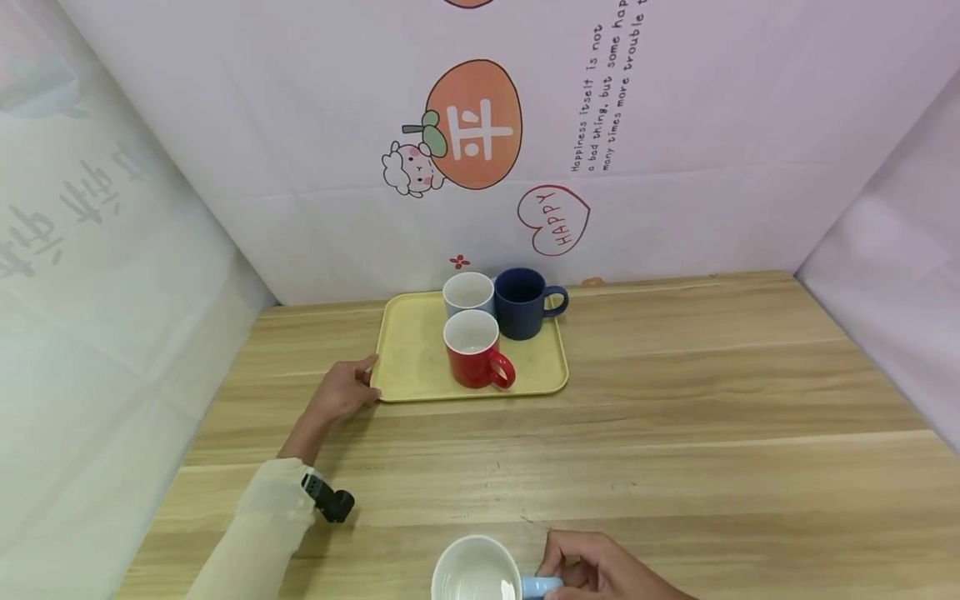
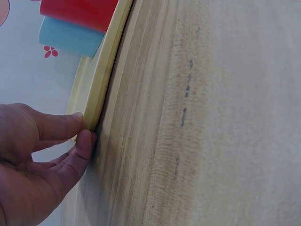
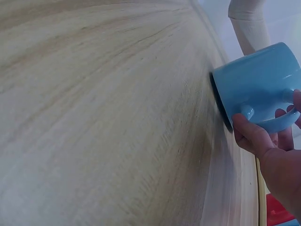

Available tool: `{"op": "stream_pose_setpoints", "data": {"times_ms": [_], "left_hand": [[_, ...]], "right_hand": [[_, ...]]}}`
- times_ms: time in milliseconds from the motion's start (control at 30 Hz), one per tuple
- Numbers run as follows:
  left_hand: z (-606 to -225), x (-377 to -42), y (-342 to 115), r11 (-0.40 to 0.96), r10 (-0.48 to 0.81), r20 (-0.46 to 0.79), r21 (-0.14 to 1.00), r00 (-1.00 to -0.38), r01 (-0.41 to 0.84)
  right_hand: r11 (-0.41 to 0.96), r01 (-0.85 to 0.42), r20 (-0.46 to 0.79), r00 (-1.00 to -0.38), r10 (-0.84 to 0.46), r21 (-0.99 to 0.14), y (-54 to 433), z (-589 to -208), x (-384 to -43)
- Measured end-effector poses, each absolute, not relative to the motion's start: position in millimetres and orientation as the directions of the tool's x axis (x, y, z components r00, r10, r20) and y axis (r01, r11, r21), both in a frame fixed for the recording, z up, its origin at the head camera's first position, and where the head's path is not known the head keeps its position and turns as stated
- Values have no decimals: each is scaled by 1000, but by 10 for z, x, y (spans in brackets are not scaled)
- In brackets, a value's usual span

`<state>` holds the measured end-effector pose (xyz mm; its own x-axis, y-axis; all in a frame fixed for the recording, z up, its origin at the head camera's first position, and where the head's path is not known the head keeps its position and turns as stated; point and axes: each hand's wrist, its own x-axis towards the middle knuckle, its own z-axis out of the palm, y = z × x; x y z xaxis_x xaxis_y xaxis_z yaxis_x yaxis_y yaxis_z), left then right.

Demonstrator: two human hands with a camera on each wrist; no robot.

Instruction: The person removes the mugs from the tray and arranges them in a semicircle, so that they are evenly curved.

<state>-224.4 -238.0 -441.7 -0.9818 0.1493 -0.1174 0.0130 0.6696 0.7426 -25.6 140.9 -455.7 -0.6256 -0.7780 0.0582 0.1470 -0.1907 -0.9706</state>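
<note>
At its near left corner, the yellow tray (image 1: 408,358) is pinched by my left hand (image 1: 343,392); in the left wrist view the thumb and fingers (image 2: 77,155) meet at the tray's rim. A light blue mug (image 3: 258,77) with a white inside stands upright near the front of the table. My right hand (image 1: 603,571) grips its handle (image 1: 542,587), its fingers curled through the loop. Whether the mug's base touches the wood, I cannot tell. On the tray are a red mug (image 1: 472,367), a dark blue mug (image 1: 519,317) and another light blue mug (image 1: 469,292), partly hidden behind the red one.
The wooden table (image 1: 675,417) runs back to a printed white cloth (image 1: 337,167) behind the tray. Cloth also hangs along the left and right sides. A black strap device (image 1: 328,498) sits on the left wrist.
</note>
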Motion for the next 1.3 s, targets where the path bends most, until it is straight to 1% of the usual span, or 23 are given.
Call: {"op": "stream_pose_setpoints", "data": {"times_ms": [233, 467, 600, 867, 1033, 1300], "left_hand": [[-4413, -2251, -2387, 669, 148, -128, 743, -981, 4], [-4416, -2256, -2413, 674, 159, -130, 738, -979, 11], [-4412, -2264, -2429, 677, 158, -124, 736, -980, 16], [-4414, -2270, -2427, 678, 162, -119, 735, -980, 23], [-4423, -2270, -2427, 675, 173, -117, 738, -978, 31], [-4419, -2274, -2409, 681, 162, -125, 732, -979, 19]], "right_hand": [[-227, 139, 91, -628, -773, -964, 1416, -4607, -264], [-272, 106, 152, -613, -775, -957, 1432, -4685, -275], [-267, 89, 160, -610, -776, -959, 1439, -4689, -286], [-114, 106, 21, -637, -771, -988, 1543, -4616, -336], [-63, 140, -46, -660, -749, -988, 1586, -4572, -354], [13, 91, -75, -716, -694, -996, 1629, -4489, -409]]}}
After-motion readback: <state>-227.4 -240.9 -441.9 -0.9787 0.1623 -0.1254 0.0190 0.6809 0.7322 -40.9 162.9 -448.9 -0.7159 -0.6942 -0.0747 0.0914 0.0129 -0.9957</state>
